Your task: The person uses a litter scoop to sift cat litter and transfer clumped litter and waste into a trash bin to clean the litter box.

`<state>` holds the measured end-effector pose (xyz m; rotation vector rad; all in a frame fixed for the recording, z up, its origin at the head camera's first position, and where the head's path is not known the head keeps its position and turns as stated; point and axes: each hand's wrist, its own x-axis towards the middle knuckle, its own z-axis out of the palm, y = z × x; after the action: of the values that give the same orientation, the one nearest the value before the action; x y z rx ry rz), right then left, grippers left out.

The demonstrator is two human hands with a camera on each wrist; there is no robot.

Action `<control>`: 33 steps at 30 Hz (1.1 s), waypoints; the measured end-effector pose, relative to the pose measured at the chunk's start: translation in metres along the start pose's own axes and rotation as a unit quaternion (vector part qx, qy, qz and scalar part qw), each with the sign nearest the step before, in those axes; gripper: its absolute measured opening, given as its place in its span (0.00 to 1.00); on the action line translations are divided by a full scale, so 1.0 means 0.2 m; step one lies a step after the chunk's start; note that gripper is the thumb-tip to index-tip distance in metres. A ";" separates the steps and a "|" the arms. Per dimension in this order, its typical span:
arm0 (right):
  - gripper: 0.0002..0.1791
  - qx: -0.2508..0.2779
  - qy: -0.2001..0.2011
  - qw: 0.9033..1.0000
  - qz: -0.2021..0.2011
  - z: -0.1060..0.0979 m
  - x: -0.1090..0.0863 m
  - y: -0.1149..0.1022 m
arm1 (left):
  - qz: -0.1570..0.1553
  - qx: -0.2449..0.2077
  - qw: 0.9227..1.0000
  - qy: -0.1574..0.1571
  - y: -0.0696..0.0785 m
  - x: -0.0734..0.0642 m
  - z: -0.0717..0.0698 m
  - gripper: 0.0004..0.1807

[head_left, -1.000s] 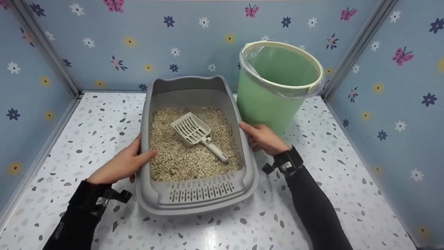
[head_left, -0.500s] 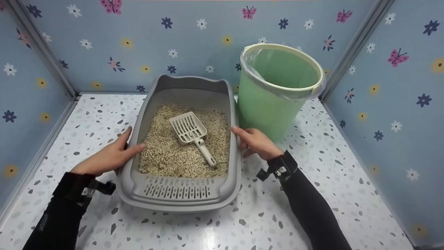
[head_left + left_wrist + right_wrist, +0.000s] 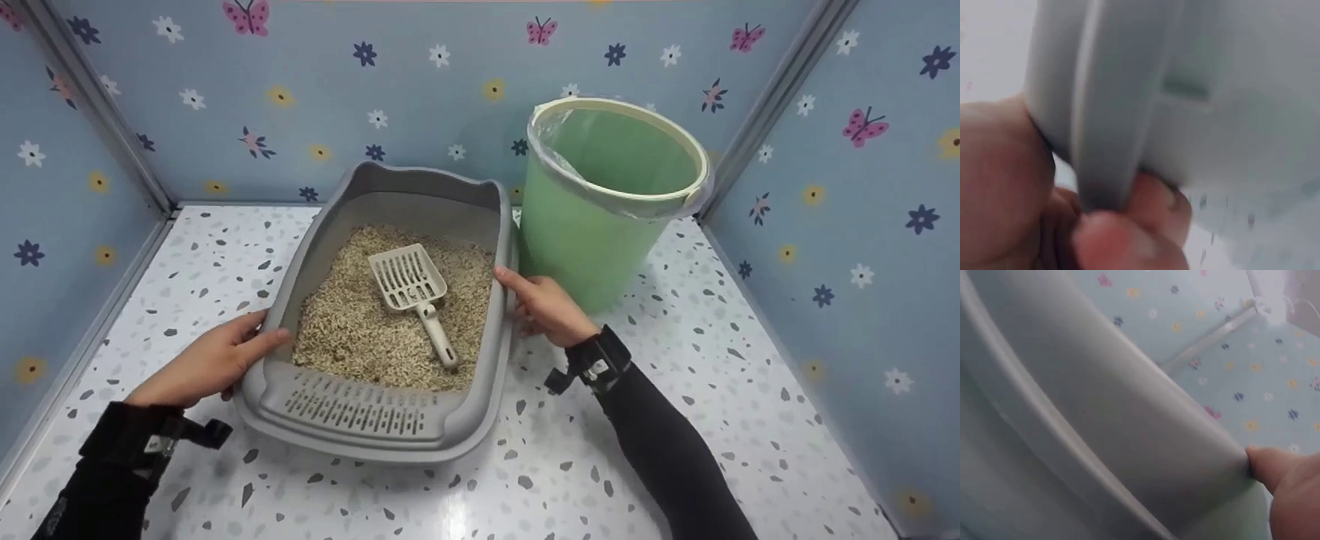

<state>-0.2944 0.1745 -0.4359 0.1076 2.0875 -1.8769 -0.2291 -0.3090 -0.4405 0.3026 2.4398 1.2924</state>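
A grey litter box filled with pale pellet litter stands at a slant on the speckled surface. My left hand grips its left rim, thumb over the top; in the left wrist view the fingers curl under the rim's lip. On the right side my right hand holds the rim, thumb on top and fingers below; the right wrist view shows that thumb against the box edge. A beige slotted litter scoop lies on the litter, its handle pointing toward the front right.
A green bin with a clear liner folded over its rim stands close to the box's right side, near the back. Blue flower-patterned walls enclose the white speckled surface at the back, left and right.
Both hands have moved left with the litter box. Its front end has swung left and it now lies more slanted. The scoop has turned with it, while the bin stands where it was.
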 end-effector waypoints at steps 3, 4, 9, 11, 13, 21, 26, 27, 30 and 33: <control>0.38 0.019 -0.005 1.000 0.007 0.06 -0.06 0.01 | -0.005 -0.017 1.000 -0.021 -0.06 0.03 -0.10 0.43; 0.39 0.025 -0.009 1.000 0.009 0.07 -0.07 0.02 | -0.008 -0.020 0.999 -0.028 -0.07 0.04 -0.13 0.43; 0.31 0.046 -0.014 0.999 0.000 0.05 -0.04 0.02 | -0.025 0.024 0.999 -0.021 -0.04 -0.01 -0.14 0.43; 0.28 0.059 0.000 0.998 -0.010 0.04 0.01 0.01 | -0.046 0.042 0.998 -0.008 -0.03 -0.06 -0.11 0.44; 0.30 0.083 0.017 0.996 -0.019 0.03 0.05 0.01 | -0.072 0.037 0.997 0.003 -0.02 -0.13 -0.07 0.44; 0.11 0.161 0.068 0.984 -0.034 0.03 0.15 0.06 | -0.108 -0.026 0.991 0.072 -0.03 -0.22 0.05 0.38; 0.06 0.152 0.052 0.986 -0.048 0.05 0.09 0.09 | -0.091 -0.011 0.991 0.096 -0.10 -0.17 0.00 0.39; 0.06 0.155 0.045 0.986 -0.043 0.05 0.07 0.10 | -0.089 -0.009 0.991 0.096 -0.12 -0.16 -0.03 0.39; 0.05 0.171 0.017 0.985 -0.028 0.06 -0.01 0.12 | -0.079 -0.008 0.992 0.093 -0.18 -0.10 -0.12 0.41; 0.03 0.183 -0.012 0.983 -0.016 0.06 -0.06 0.15 | -0.074 -0.015 0.993 0.092 -0.23 -0.05 -0.19 0.42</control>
<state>-0.2720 0.1690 -0.4614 0.1376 1.7153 -2.2490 -0.2373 -0.3666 -0.4566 -0.0068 2.5356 1.3417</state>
